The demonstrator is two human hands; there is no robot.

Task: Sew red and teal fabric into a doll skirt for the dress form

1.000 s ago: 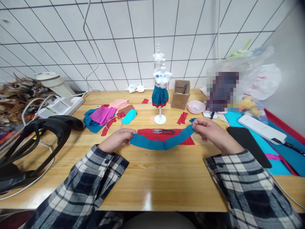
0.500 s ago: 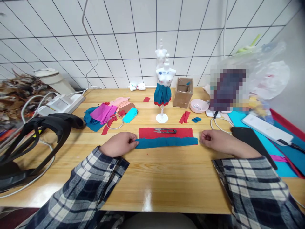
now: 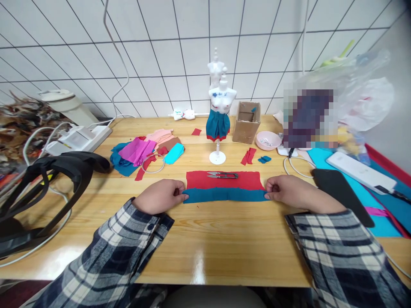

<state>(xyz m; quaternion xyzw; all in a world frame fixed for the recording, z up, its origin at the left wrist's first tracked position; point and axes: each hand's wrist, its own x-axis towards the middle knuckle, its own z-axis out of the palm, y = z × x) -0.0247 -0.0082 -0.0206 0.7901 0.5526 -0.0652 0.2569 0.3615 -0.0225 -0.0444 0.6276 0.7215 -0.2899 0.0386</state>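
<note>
A blue cloth strip (image 3: pixel 224 195) lies lengthwise along the front part of a red cloth strip (image 3: pixel 195 179). My left hand (image 3: pixel 167 194) pinches the left end of the blue strip. At its right end, the fingertips of my right hand (image 3: pixel 282 189) are closed on the blue cloth. Small thread snips (image 3: pixel 223 175) rest on the red cloth, blades pointing left. Behind them stands a white mini dress form (image 3: pixel 222 102) wearing a blue skirt with a red hem.
Fabric scraps (image 3: pixel 138 152) and a hoop (image 3: pixel 153 164) lie at the left, near a black headset (image 3: pixel 80 171). A cardboard box (image 3: pixel 246 124), a pink bowl (image 3: pixel 268 141), a black phone (image 3: pixel 340 194) and a white power bank (image 3: pixel 359 171) are at the right.
My right hand has moved slightly left and now pinches the strip's right end. The blue strip has shifted a little toward me, showing more of the red cloth.
</note>
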